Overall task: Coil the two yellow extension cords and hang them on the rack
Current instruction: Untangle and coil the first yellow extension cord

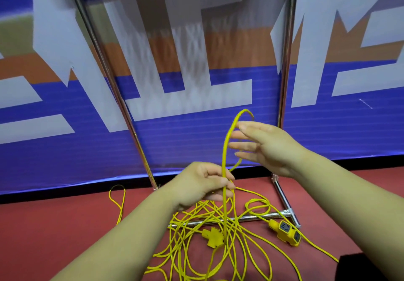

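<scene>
A yellow extension cord (pixel 226 140) rises in a tall loop from my left hand (pixel 205 182), whose fingers are pinched on its strands. My right hand (pixel 262 147) is beside the loop's top with fingers spread flat, the cord arching over its fingertips. Below my hands a tangled heap of yellow cord (pixel 209 243) lies on the red floor. A yellow plug (pixel 213 237) rests in the heap and a yellow socket block (pixel 286 232) lies to the right. The metal rack (pixel 286 66) stands behind, its two poles rising out of view.
The rack's base bar (pixel 251 218) lies on the floor under the tangled cord. Another loop of yellow cord (pixel 118 200) trails at left. A blue, white and orange banner wall (pixel 65 116) stands right behind the rack. A dark object (pixel 358 267) sits at bottom right.
</scene>
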Motion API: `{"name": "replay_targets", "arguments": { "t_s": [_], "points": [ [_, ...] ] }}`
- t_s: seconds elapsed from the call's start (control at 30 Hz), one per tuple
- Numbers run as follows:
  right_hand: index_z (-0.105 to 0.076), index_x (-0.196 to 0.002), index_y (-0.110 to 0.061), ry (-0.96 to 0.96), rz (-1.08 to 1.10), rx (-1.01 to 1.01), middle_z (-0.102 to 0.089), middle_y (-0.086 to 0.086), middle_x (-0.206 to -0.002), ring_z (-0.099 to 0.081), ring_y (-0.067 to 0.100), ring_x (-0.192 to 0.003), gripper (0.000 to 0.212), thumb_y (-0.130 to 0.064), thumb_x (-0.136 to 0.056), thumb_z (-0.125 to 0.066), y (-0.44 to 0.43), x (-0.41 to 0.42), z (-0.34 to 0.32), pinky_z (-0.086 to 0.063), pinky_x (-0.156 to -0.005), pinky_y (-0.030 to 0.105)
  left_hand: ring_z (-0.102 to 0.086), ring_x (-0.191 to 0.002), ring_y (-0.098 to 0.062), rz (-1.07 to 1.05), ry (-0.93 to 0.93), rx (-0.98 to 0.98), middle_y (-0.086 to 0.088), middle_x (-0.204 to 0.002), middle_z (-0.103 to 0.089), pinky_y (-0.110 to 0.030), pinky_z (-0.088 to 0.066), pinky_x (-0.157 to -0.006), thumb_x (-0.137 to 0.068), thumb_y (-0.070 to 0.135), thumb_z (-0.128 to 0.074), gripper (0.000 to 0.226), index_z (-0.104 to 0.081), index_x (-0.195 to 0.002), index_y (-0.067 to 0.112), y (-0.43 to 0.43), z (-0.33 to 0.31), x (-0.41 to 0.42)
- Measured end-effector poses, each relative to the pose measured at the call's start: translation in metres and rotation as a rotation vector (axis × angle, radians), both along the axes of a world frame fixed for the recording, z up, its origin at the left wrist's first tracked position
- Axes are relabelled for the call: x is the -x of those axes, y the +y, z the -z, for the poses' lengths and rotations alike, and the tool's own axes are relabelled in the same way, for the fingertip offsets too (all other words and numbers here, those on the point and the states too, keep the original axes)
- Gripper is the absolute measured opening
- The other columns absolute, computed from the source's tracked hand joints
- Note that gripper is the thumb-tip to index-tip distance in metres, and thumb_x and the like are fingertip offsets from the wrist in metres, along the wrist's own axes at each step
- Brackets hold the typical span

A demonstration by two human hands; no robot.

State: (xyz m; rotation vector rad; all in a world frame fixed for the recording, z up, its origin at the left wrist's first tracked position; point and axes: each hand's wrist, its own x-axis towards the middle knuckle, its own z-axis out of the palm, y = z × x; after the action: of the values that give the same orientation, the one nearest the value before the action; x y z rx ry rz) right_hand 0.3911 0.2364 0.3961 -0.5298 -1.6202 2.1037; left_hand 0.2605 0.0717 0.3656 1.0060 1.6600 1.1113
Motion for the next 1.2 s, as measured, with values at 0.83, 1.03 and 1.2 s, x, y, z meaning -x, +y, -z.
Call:
{"name": "replay_targets", "arguments": {
  "t_s": [0.83,1.03,1.2],
  "points": [
    [-0.067,-0.110,-0.012,-0.009,0.154,0.186,-0.074,0.007,-0.092,-0.076,0.018,-0.078,0.014,-0.015,-0.097,-0.061,-0.007,0.006,-0.001,-0.062,-0.062,0.029,-0.069,-0.087,-0.020,0.138,-0.075,0.055,-0.001,-0.085,-0.068,-0.027,-0.055,-0.074,-0.100,0.016,-0.057,0.009,-0.066,-0.102,0.015,-0.012,0.004,-0.004],
    [-0.069,-0.094,-0.002,-0.571,0.047,-0.213,-0.075,0.020,-0.089,-0.071,0.023,-0.063,0.046,-0.045,-0.099,-0.054,-0.002,-0.016,-0.002,-0.055,-0.052,0.026,-0.043,-0.059,-0.011,-0.106,0.026,-0.145,0.003,-0.067,-0.045,-0.034,-0.047,-0.070,-0.106,0.011,-0.042,0.025,-0.067,-0.106,0.013,-0.014,-0.013,0.015],
    [-0.069,-0.097,-0.026,-0.393,0.171,-0.713,-0.070,-0.019,-0.080,-0.062,-0.003,-0.062,0.011,-0.033,-0.089,-0.072,0.001,-0.018,0.002,-0.045,-0.064,0.019,-0.031,-0.055,-0.011,-0.115,0.025,-0.263,0.003,-0.064,-0.034,-0.027,-0.042,-0.059,-0.106,0.021,-0.044,0.027,-0.070,-0.103,0.024,-0.013,-0.027,0.016]
  ]
}}
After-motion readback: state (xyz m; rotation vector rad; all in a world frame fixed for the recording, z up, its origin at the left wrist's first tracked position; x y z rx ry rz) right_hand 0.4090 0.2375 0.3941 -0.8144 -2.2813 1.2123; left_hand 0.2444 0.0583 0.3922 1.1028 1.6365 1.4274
